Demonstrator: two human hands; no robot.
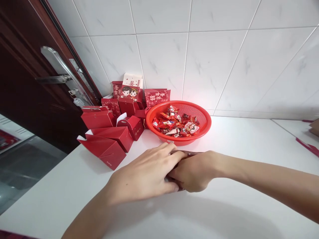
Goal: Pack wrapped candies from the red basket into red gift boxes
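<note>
My left hand [144,172] is wrapped round the left side of a small dark red box [193,153], its thumb near the lower edge. The fingers of my right hand [196,171] reach down into the box and are mostly hidden, so what they hold, if anything, does not show. Only thin edges of the box appear between the hands. Just behind it, a red plastic basket [204,131] holds several wrapped sweets [166,123] in red and white wrappers.
Several red boxes [106,149] stand at the left, some with flaps up. A printed box [132,88] leans near the tiled wall [161,56]. A dark door [25,59] with a metal handle is at the left. A pink strip [307,147] lies far right.
</note>
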